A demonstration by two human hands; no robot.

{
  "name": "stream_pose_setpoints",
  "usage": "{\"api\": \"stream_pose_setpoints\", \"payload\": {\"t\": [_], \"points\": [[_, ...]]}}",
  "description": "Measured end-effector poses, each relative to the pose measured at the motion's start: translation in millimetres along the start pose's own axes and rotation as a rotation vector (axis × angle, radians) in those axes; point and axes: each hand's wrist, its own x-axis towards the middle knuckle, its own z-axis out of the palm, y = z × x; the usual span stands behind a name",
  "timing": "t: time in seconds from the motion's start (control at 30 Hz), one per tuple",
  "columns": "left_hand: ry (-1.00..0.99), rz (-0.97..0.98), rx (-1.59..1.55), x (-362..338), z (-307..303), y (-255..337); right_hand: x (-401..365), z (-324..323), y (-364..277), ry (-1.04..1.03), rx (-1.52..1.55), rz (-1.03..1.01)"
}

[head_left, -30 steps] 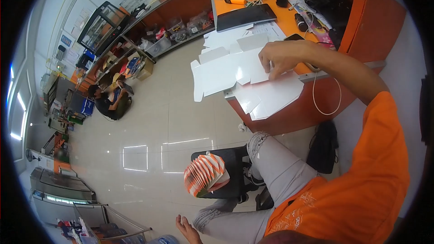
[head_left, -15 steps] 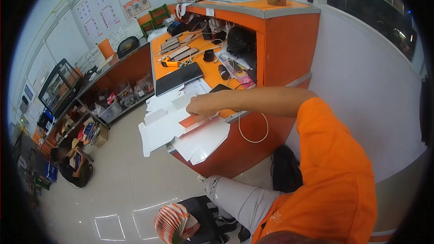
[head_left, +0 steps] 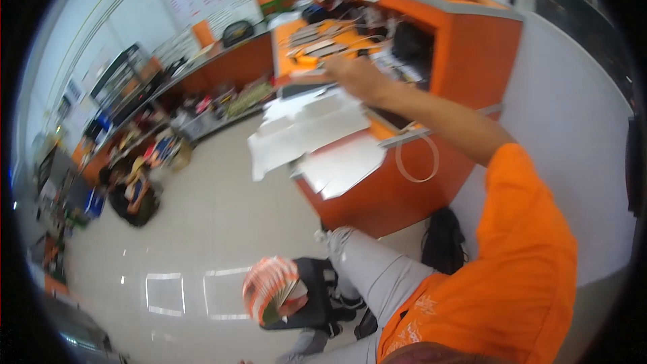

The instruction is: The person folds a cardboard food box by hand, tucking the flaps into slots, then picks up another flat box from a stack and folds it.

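Observation:
My right hand (head_left: pixel 356 78) is over the near part of the orange desk (head_left: pixel 286 40), its fingers curled together and smeared by motion. A pale, thin, flat thing (head_left: pixel 309 78) shows at the fingertips, too blurred to name. Just below the hand, an unfolded white cardboard sheet (head_left: pixel 317 125) with flaps lies across the desk corner. In front of it a second white piece (head_left: pixel 344 165) with a reddish upper edge hangs over the corner. Part of a dark flat panel shows behind the hand. I cannot make out my left hand.
A fan-like spread of orange-and-white striped sheets (head_left: pixel 271 286) rests on a black seat (head_left: pixel 313 286) by my legs. Tools and cables crowd the desk. A white cable loop (head_left: pixel 399 162) hangs from its edge. Another person (head_left: pixel 135 195) crouches by the shelves at left.
My right hand has left the white cardboard and moved farther in over the desk. The camera view has swung, so the room appears shifted up and to the right.

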Motion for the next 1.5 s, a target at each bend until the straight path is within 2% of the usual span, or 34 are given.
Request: {"api": "stream_pose_setpoints", "payload": {"t": [0.07, 0.13, 0.23, 0.3, 0.4, 0.47, 0.5, 0.53, 0.6, 0.67, 0.73, 0.8, 0.83, 0.9, 1.0, 1.03, 1.1, 1.17, 1.2, 1.23, 1.3, 1.33, 1.4, 1.43, 1.47, 1.5], "points": [[-0.001, -0.026, -0.131, -4, 9, 5, 5, 1, -6, 0.010, -0.040, 0.067], [-0.014, 0.149, 0.003, -5, 25, 8, 4, 4, -14, 0.058, 0.035, 0.080], [-0.054, 0.292, -0.027, -36, 74, 89, 18, -4, -41, 0.089, 0.260, 0.106], [-0.104, 0.380, -0.036, -48, 90, 133, 20, -4, -75, 0.120, 0.803, 0.226], [-0.135, 0.618, -0.066, -57, 104, 213, 17, -17, -136, 0.070, 1.020, 0.268], [-0.170, 0.598, -0.310, -60, 109, 262, 6, -20, -171, -0.052, 1.189, 0.351], [-0.231, 0.492, -0.463, -53, 110, 280, -3, -18, -187, -0.072, 1.206, 0.377], [-0.285, 0.388, -0.621, -46, 110, 291, -13, -17, -201, -0.175, 1.331, 0.465], [-0.228, 0.361, -0.691, -44, 114, 300, -40, -5, -232, -0.193, 1.506, 0.525], [-0.199, 0.346, -0.769, -48, 119, 302, -55, -8, -263, -0.302, 1.661, 0.652], [-0.238, 0.397, -0.530, -57, 121, 301, -67, 0, -275, -0.377, 1.727, 0.633], [-0.213, 0.409, -0.588, -56, 130, 280, -77, -2, -292, -0.410, 1.869, 0.770], [-0.101, 0.328, -0.737, -52, 133, 271, -81, 0, -296, -0.421, 1.976, 0.785], [0.118, 0.237, -0.922, -47, 137, 251, -95, 2, -310, -0.466, 1.969, 0.784], [0.188, 0.211, -0.868, -56, 138, 229, -112, 12, -316, -0.521, 1.984, 0.762], [0.191, 0.204, -0.862, -59, 136, 214, -113, 14, -315, -0.461, 1.938, 0.754], [0.246, 0.169, -0.361, -61, 127, 187, -110, 16, -305, -0.408, 1.892, 0.749], [0.304, 0.235, -0.389, -71, 111, 199, -101, 12, -289, -0.609, 1.768, 0.694], [0.363, 0.303, -0.424, -80, 104, 211, -97, 13, -287, -0.622, 1.770, 0.701], [0.341, 0.456, -0.417, -86, 101, 226, -94, 14, -285, -0.706, 1.768, 0.662], [-0.030, 0.685, -0.224, -87, 92, 250, -88, 11, -279, -0.850, 1.798, 0.599], [-0.018, 0.630, -0.260, -90, 100, 261, -88, 8, -273, -0.915, 1.755, 0.612], [-0.379, 0.906, 0.139, -81, 110, 280, -83, 7, -265, -1.120, 1.834, 0.370], [-0.359, 0.907, 0.130, -75, 110, 280, -81, 8, -264, -1.094, 1.773, 0.238], [-0.643, 0.730, 0.191, -71, 109, 278, -80, 3, -265, -1.103, 1.769, 0.228], [-0.922, 0.542, 0.251, -69, 110, 276, -81, -2, -266, -1.032, 1.746, 0.351]]}}
